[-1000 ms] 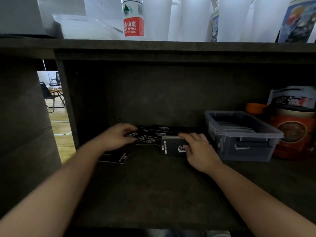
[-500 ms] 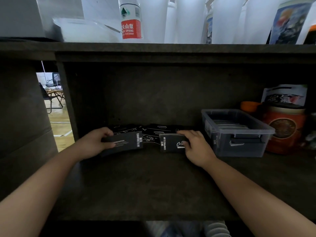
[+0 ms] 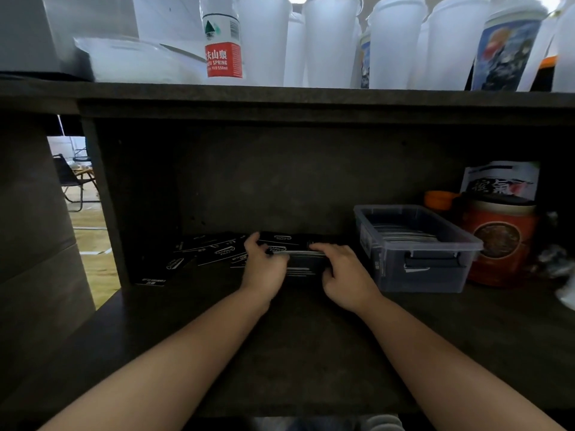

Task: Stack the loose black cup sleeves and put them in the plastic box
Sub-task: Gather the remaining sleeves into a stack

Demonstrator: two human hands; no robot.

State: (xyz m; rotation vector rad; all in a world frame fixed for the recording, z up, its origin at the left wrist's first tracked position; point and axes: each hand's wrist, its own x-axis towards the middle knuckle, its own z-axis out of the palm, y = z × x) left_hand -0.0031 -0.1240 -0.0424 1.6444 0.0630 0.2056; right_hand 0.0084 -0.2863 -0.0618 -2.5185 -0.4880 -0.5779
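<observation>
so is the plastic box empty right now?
No. The box already holds a layer of flat sleeves, seen through its open top, while both hands hold the stack beside it on the shelf.

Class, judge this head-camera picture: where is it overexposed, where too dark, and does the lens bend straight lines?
Head view: white cups up top glare washed-out; the shelf recess around the black sleeves is dim; the upper shelf edge bows from wide-angle distortion.
</observation>
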